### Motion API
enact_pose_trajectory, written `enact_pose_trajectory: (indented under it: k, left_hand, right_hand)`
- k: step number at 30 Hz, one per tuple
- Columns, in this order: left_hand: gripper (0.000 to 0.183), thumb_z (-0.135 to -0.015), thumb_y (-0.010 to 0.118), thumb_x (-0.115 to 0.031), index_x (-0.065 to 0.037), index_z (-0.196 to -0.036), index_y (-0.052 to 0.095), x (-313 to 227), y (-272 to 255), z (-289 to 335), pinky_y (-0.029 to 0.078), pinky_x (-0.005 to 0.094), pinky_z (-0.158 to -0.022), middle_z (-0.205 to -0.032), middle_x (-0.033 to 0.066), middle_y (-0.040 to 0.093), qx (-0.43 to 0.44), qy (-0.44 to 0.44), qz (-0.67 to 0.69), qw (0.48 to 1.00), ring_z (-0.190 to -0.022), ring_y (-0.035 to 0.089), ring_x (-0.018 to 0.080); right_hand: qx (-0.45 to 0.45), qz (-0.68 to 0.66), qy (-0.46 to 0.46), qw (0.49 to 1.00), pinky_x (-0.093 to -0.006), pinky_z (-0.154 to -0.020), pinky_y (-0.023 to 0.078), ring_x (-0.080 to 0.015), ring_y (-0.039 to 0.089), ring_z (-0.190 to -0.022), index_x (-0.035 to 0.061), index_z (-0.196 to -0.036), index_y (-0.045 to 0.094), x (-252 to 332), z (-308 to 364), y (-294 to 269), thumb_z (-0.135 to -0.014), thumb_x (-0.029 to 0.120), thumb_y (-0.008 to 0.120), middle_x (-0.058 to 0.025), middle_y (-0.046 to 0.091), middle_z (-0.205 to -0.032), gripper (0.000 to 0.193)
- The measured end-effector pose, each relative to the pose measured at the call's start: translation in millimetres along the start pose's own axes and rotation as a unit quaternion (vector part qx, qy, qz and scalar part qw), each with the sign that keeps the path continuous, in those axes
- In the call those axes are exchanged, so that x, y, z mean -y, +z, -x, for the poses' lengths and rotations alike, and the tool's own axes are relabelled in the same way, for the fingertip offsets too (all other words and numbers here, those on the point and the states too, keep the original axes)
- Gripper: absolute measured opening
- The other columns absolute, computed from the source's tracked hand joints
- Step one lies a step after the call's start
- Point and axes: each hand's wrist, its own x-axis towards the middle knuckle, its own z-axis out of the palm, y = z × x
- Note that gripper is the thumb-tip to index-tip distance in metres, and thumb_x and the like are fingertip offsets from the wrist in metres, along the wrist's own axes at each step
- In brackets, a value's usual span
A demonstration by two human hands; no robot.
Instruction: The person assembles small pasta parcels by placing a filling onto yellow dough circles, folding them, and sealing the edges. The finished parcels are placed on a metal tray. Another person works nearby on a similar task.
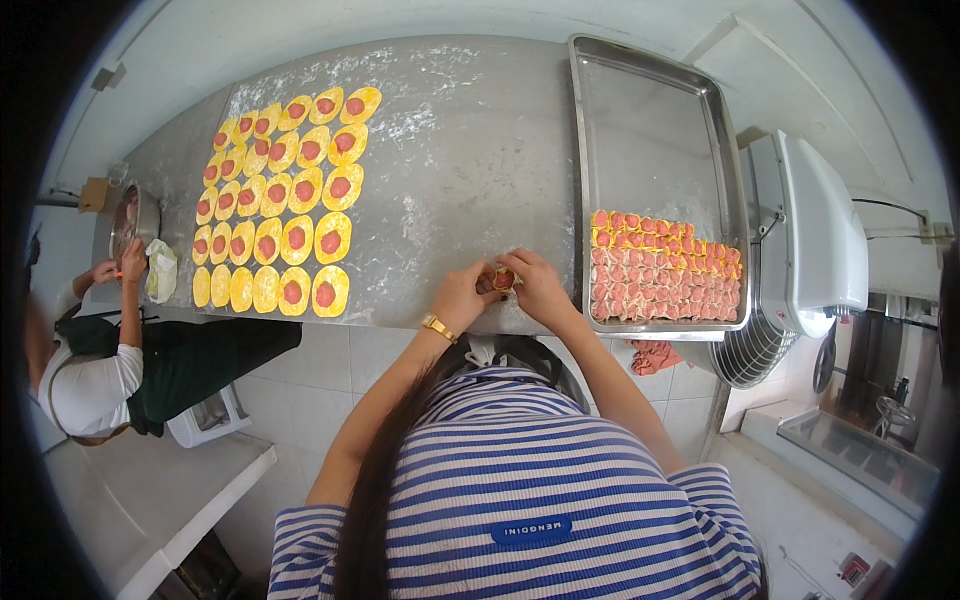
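At the far left I see another person [95, 370] in a white top and dark apron, standing at the end of the counter [470, 160]. Their hands are up by a metal bowl [135, 215], and a small white bag [160, 270] lies just beside it.

Next along, on the floured steel counter, I count rows of round yellow wrappers [285, 195], most of them carrying a dab of pink filling in the middle. A few in the row nearest the edge look bare. They lie flat, close together, some touching at the rims.

Moving to the middle, I have my left hand [462, 295] at the near edge of the counter, with a gold watch [438, 328] on the wrist. Its fingers are curled in and pinching one side of a single dumpling [503, 279]. My right hand [540, 287] is right against it, fingers narrowed on the other side of the same dumpling. So both hands hold that one piece between them, just above the counter edge, yellow wrapper folded round the pink filling.

Just to the right of my right hand sits a long metal tray [655, 110]. Its far part is bare metal dusted with flour; its near part is packed with folded dumplings [665, 275] in tight rows.

Beyond the tray, at the right, I see a white machine [815, 225] with a wire guard [750, 350] below it, and a pink cloth [655, 355] under the tray's near corner.
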Motion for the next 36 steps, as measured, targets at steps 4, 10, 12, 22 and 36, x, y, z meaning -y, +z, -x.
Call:
enact_pose_trajectory:
  k: [4, 10, 12, 22, 36]
  left_hand:
    - [0.025, -0.07, 0.074, -0.01, -0.003, -0.088, 0.059, -1, -1, -1, 0.05, 0.0305, -0.062, -0.074, 0.0109, 0.065, -0.01, 0.004, 0.011, 1.0, -0.066, 0.064, 0.0207]
    - [0.022, -0.073, 0.071, -0.008, -0.004, -0.091, 0.06, 2, 0, 2, 0.05, 0.0303, -0.063, -0.077, 0.0108, 0.066, 0.0, 0.021, 0.001, 1.0, -0.067, 0.064, 0.0203]
    - [0.022, -0.073, 0.071, -0.009, -0.004, -0.091, 0.06, 3, 1, 2, 0.051, 0.0301, -0.064, -0.078, 0.0105, 0.066, -0.029, 0.01, 0.041, 0.999, -0.068, 0.065, 0.0203]
    - [0.023, -0.074, 0.071, -0.008, -0.004, -0.094, 0.059, -1, 3, -3, 0.051, 0.0279, -0.064, -0.078, 0.0091, 0.067, -0.029, 0.028, 0.034, 0.999, -0.071, 0.066, 0.0181]
    - [0.009, -0.084, 0.061, -0.009, -0.002, -0.09, 0.061, 112, -100, 85, 0.049, 0.0292, -0.063, -0.077, 0.0078, 0.063, -0.414, -0.077, -0.081, 0.903, -0.068, 0.061, 0.0156]
  right_hand:
    - [0.011, -0.014, 0.05, 0.999, -0.0409, -0.077, 0.046, -0.0358, 0.056, -0.089, 0.0012, -0.094, 0.061, -6, 5, 4, -0.067, -0.006, 0.053, -0.015, 0.058, -0.09, 0.029]
    - [-0.009, -0.018, 0.024, 1.0, -0.0409, -0.076, 0.046, -0.0356, 0.056, -0.089, 0.0019, -0.093, 0.062, -1, 4, 2, -0.068, -0.007, 0.055, -0.0146, 0.058, -0.09, 0.028]
    - [-0.042, -0.001, 0.048, 0.998, -0.0406, -0.075, 0.047, -0.0356, 0.057, -0.087, 0.002, -0.09, 0.063, 4, 8, 2, -0.069, -0.006, 0.055, -0.0142, 0.059, -0.088, 0.024]
    - [0.005, -0.002, 0.046, 0.999, -0.0374, -0.074, 0.048, -0.0335, 0.058, -0.088, 0.0031, -0.111, 0.056, -16, 6, 4, -0.065, -0.006, 0.061, -0.0152, 0.056, -0.099, 0.048]
    - [0.024, -0.051, 0.078, 0.995, -0.0292, -0.069, 0.051, -0.0192, 0.06, -0.077, 0.0022, -0.097, 0.063, 4, 1, -24, -0.068, -0.003, 0.064, -0.0087, 0.057, -0.087, 0.03]
